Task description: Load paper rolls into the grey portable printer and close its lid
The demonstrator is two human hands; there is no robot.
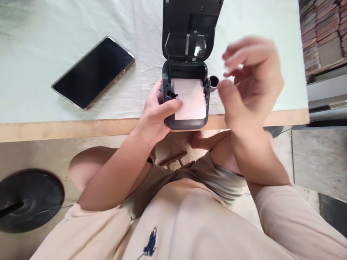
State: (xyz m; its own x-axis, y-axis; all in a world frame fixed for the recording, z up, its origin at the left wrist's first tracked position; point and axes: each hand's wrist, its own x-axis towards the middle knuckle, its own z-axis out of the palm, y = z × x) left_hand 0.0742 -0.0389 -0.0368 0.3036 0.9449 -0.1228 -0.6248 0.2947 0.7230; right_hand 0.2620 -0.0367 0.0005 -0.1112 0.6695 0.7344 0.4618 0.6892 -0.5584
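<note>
A pale, lightly wrinkled cloth (146, 25) covers the table here, and its bare wooden edge (67, 131) runs just on the near side of my grip. Away past the right end of the table, well apart from that grip, reddish-brown stacks (325, 29) sit packed together.

And here's the action: my left hand (155, 115) has firm hold of a dark device (187, 124), wrapped around its left side at the near end, with the thumb laid over the top. That thumb tip presses down on the left side of the white paper (191, 99), which lies inside the device, right there at the grip. Beyond the grip, the lid (176, 25) stands swung up from the far end, and a bright reflection shows on its glossy inner face.

Across to the right of the grip, my right hand (249, 76) is up, blurred, fingers curled and thumb well apart from them, a clear gap between. It's near the device, apart from it. Between that hand and the device, just beside the device's right wall, there's a small cylinder (214, 82) with a dark, ribbed hollow facing me.

Over to the left of the grip, a phone (94, 72) lies slantwise on the cloth, its screen black. Down low, to the left and nearer than the grip, a round black base (35, 196) sits on the floor.
</note>
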